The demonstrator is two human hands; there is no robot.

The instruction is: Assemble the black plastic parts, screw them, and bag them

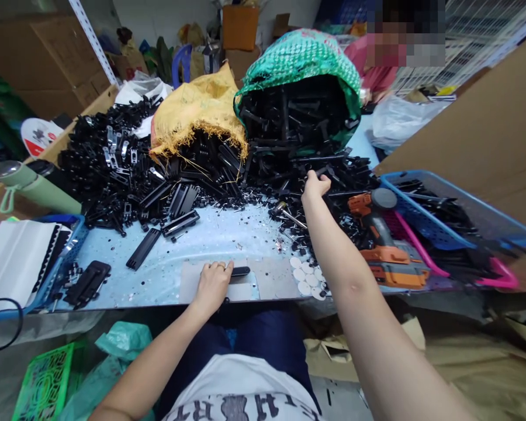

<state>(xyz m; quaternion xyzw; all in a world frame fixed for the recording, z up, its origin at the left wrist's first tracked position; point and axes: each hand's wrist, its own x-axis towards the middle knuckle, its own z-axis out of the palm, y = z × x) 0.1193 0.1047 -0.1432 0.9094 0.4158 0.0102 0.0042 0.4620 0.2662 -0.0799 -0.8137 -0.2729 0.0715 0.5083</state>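
Note:
My right hand (pixel 314 186) reaches far forward into a heap of black plastic parts (pixel 289 169) that spills from a green mesh sack (pixel 300 58). Its fingers are closed on one black part at the heap's edge. My left hand (pixel 213 283) rests near the table's front edge, fingers curled on a small black plastic piece (pixel 240 271) that lies on a grey plate (pixel 263 283). A yellow sack (pixel 199 108) with more black parts lies to the left of the green one.
An orange cordless drill (pixel 379 242) lies right of my right arm, next to a blue basket (pixel 456 216) of black strips. White round pads (pixel 307 276) sit by the front edge. A blue basket (pixel 65 257) and a green bottle (pixel 30 184) stand at left. A person sits behind the sacks.

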